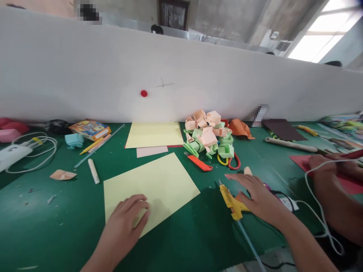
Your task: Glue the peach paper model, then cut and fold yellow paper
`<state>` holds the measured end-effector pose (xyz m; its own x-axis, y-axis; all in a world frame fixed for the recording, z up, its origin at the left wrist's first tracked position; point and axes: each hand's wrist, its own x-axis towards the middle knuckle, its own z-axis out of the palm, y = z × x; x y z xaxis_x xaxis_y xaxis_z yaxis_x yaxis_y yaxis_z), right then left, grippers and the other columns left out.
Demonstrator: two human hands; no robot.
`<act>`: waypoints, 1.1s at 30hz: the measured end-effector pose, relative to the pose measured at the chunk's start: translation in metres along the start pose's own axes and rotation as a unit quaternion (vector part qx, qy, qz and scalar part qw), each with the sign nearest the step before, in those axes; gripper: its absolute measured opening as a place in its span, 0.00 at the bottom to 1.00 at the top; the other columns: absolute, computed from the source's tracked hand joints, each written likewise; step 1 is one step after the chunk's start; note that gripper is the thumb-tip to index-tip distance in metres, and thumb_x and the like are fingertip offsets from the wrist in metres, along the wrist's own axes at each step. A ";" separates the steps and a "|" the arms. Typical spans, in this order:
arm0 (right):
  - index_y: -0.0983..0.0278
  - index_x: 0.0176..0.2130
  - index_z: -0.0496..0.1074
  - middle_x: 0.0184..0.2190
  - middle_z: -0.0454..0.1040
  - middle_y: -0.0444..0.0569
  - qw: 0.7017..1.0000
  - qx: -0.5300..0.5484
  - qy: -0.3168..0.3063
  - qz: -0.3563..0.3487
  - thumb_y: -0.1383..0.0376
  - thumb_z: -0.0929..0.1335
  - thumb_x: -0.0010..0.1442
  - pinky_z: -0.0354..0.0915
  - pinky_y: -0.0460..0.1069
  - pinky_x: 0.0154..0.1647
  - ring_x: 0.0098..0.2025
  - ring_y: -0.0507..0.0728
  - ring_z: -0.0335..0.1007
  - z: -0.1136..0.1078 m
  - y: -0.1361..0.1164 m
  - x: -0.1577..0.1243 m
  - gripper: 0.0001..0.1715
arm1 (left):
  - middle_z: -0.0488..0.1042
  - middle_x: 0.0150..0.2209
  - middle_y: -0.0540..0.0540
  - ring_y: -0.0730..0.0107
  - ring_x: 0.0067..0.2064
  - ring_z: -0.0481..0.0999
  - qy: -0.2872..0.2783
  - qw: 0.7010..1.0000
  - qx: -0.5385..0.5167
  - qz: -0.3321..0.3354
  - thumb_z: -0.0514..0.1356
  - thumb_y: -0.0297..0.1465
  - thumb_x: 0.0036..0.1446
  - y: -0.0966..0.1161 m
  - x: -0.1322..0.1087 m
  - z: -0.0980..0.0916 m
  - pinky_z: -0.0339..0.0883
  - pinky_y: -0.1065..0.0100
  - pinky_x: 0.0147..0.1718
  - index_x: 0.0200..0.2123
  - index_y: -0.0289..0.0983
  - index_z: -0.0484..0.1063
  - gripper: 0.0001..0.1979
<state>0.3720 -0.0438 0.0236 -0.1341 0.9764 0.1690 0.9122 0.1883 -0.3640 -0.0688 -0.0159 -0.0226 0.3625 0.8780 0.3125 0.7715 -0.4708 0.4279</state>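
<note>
Presently on the green table (70, 211): one pale yellow sheet (150, 185), lying flat and turned at an angle, near the front edge; left hand (127, 219) laid on its lower left corner, fingers curled under and pressing down, nothing gripped; right hand (256, 194) well apart from the left, open and flat, fingers spread, resting over the rear of a yellow glue gun (231, 200) whose nozzle points away toward the wall; whether the palm presses the gun cannot be told; a clear glue stick (249, 243) trails from the gun toward the front edge.

Behind the sheet: a second yellow sheet (154, 134) lying over a red one, a pale pink strip (151, 151) just in front of it; to the right, a heap of folded peach and green paper pieces (210, 136); beside the heap, an orange-handled cutter (198, 162) and scissors (231, 162) with red and yellow loops.

Left portion: white stick (93, 170), pencils (93, 145), small printed box (89, 129), white cable (34, 151), folded peach scrap (62, 174).

Far right: another person's hands (326, 164) on red paper (348, 185), with a white cord (314, 196) crossing the forearm.
</note>
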 end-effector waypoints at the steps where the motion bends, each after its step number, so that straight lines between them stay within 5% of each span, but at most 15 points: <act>1: 0.49 0.62 0.68 0.59 0.75 0.50 1.000 -0.023 -0.005 0.010 0.67 0.64 0.61 0.65 0.67 0.60 0.60 0.67 0.70 0.004 0.011 -0.014 0.32 | 0.80 0.47 0.44 0.56 0.45 0.80 0.000 1.000 0.015 -0.027 0.54 0.42 0.65 -0.009 0.003 -0.003 0.76 0.61 0.38 0.41 0.46 0.78 0.14; 8: 0.57 0.62 0.68 0.56 0.75 0.53 0.997 0.034 0.007 0.072 0.60 0.58 0.72 0.70 0.60 0.57 0.58 0.62 0.72 0.038 0.040 -0.071 0.23 | 0.76 0.50 0.45 0.59 0.46 0.77 0.028 0.983 0.092 -0.155 0.53 0.43 0.61 -0.050 0.023 -0.043 0.69 0.64 0.39 0.32 0.41 0.68 0.13; 12: 0.59 0.57 0.71 0.52 0.77 0.54 0.996 0.028 0.031 0.084 0.58 0.57 0.72 0.69 0.61 0.55 0.54 0.63 0.73 0.050 0.042 -0.069 0.22 | 0.75 0.49 0.44 0.58 0.45 0.77 0.014 0.965 0.139 -0.222 0.52 0.40 0.61 -0.059 0.028 -0.056 0.68 0.63 0.41 0.38 0.40 0.68 0.11; 16: 0.62 0.54 0.73 0.48 0.78 0.56 0.990 -0.055 0.075 0.105 0.64 0.55 0.69 0.69 0.62 0.51 0.48 0.65 0.74 0.066 0.045 -0.057 0.24 | 0.76 0.49 0.36 0.46 0.48 0.76 -0.014 0.940 0.211 -0.266 0.52 0.38 0.61 -0.066 0.032 -0.053 0.67 0.54 0.44 0.42 0.36 0.69 0.13; 24: 0.65 0.50 0.72 0.43 0.80 0.58 0.969 -0.151 0.123 0.152 0.66 0.55 0.66 0.67 0.59 0.45 0.42 0.66 0.77 0.075 0.044 -0.045 0.22 | 0.76 0.57 0.39 0.44 0.57 0.72 -0.011 0.941 0.226 -0.251 0.53 0.39 0.64 -0.066 0.028 -0.042 0.64 0.50 0.53 0.62 0.39 0.66 0.24; 33: 0.63 0.49 0.73 0.45 0.80 0.59 0.963 -0.172 0.120 0.170 0.64 0.55 0.66 0.67 0.59 0.47 0.45 0.67 0.76 0.070 0.044 -0.045 0.22 | 0.78 0.50 0.40 0.49 0.50 0.75 0.035 0.964 0.177 -0.197 0.54 0.32 0.62 -0.070 0.023 -0.030 0.68 0.54 0.49 0.50 0.38 0.73 0.15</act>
<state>0.3914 -0.0718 -0.0639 0.2500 0.9157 0.3147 0.9675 -0.2235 -0.1184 -0.1302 0.0344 -0.0195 -0.0206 0.9688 0.2469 0.9766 -0.0333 0.2123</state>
